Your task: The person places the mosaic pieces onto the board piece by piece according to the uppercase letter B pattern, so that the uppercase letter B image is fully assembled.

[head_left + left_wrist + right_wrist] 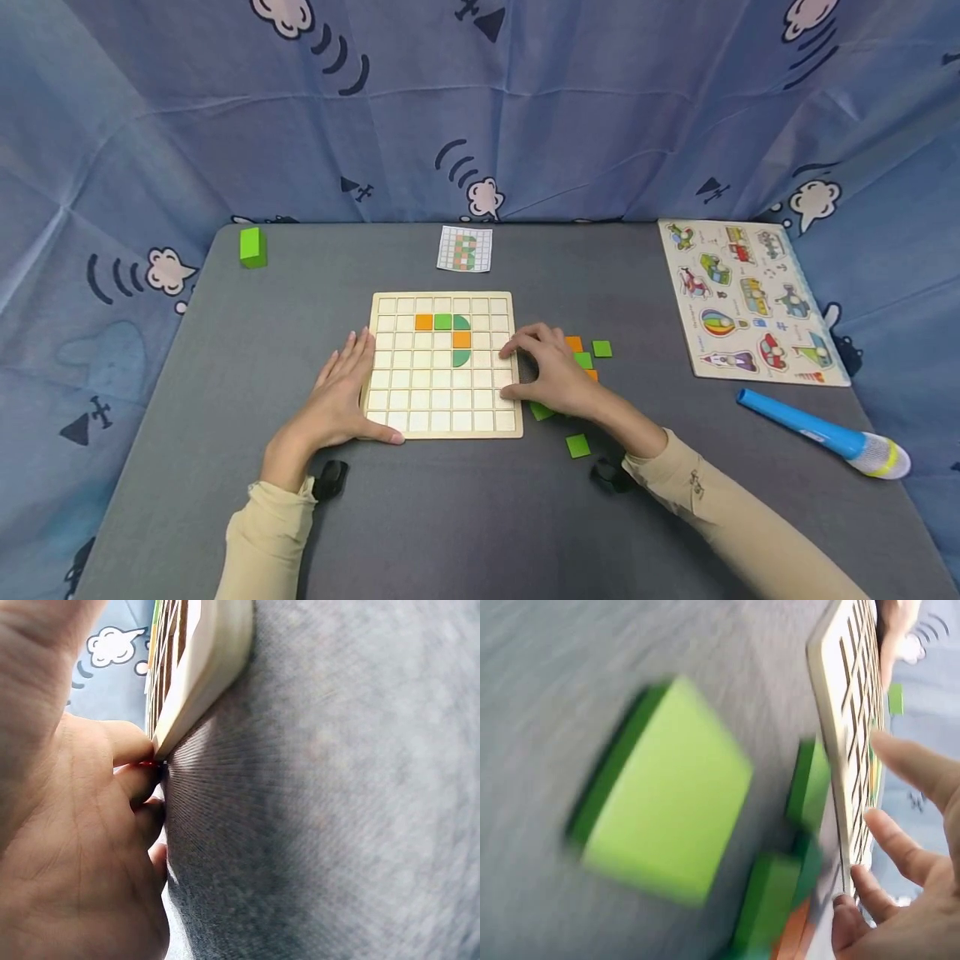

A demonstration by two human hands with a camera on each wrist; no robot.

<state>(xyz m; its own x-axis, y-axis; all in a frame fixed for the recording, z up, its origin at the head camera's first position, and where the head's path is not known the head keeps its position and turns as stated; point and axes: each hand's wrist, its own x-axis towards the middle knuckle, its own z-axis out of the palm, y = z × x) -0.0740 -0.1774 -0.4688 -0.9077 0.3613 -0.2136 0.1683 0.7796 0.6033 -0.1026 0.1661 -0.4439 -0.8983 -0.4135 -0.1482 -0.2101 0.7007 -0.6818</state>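
Note:
A wooden grid board (pixel 420 400) lies flat on the table. In its upper part sit orange squares (pixel 423 322), a green square (pixel 443 322) and two darker green rounded pieces (pixel 461 358). My left hand (pixel 341 396) rests along the board's left side, fingers extended, thumb at the front edge. At the right edge, my right hand (pixel 551 371) arches over the rim with thumb and forefinger apart and nothing between them. In the right wrist view its fingers (pixel 904 844) spread beside the board, and a green tile (pixel 667 795) looms blurred in front.
Loose green tiles (pixel 577 446) and orange tiles (pixel 573 342) lie around the right wrist, partly hidden by it. A patterned card (pixel 465 249) lies behind the board. A green block (pixel 252 247) stands far left; a picture puzzle (pixel 753 304) and blue toy microphone (pixel 821 433) lie right.

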